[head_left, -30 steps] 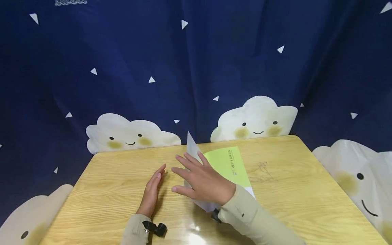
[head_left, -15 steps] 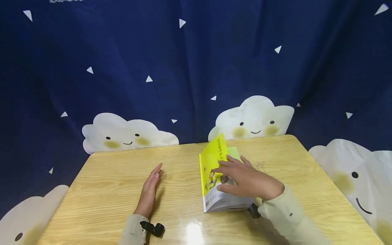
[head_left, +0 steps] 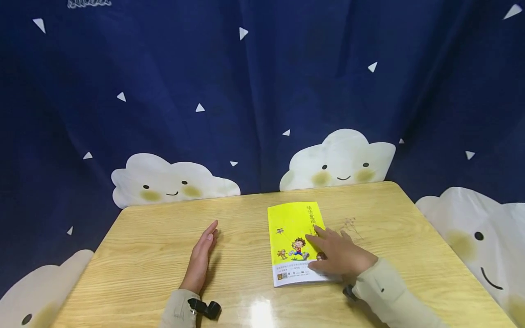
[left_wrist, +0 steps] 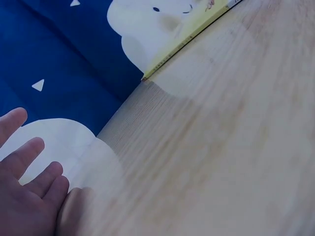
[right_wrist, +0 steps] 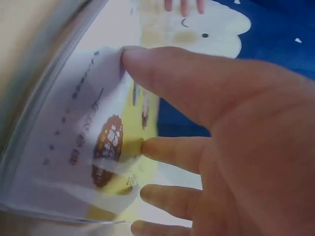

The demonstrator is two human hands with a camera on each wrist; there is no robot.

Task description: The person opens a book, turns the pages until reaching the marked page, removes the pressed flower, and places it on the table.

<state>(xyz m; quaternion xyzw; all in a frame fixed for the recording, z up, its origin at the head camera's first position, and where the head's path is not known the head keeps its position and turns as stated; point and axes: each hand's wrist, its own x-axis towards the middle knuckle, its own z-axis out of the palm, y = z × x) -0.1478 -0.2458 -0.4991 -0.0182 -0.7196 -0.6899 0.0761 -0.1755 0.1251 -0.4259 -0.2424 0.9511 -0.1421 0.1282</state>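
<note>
A paperback book [head_left: 287, 237] with a yellow and white cover lies closed on the wooden table, right of the middle. Its front shows a running cartoon child and a column of dark characters. My right hand [head_left: 342, 253] is spread over the book's right side, hiding part of the cover. In the right wrist view the thumb [right_wrist: 162, 69] and fingertips sit right at the cover [right_wrist: 64, 123]. To the left of the book, my left hand [head_left: 200, 259] rests on its edge on the table, fingers straight and holding nothing. The left wrist view shows that hand [left_wrist: 29, 191] apart from the book [left_wrist: 192, 34].
The wooden table [head_left: 164, 237] reaches back to a dark blue curtain [head_left: 184, 59] with white clouds and triangles. A faint flower print [head_left: 350, 225] marks the tabletop right of the book. Each wrist carries a small black camera [head_left: 205, 308].
The book's open cover has swung from upright down to closed, hiding the light green page. My right hand has moved right and down onto it. The left hand has stayed about in place.
</note>
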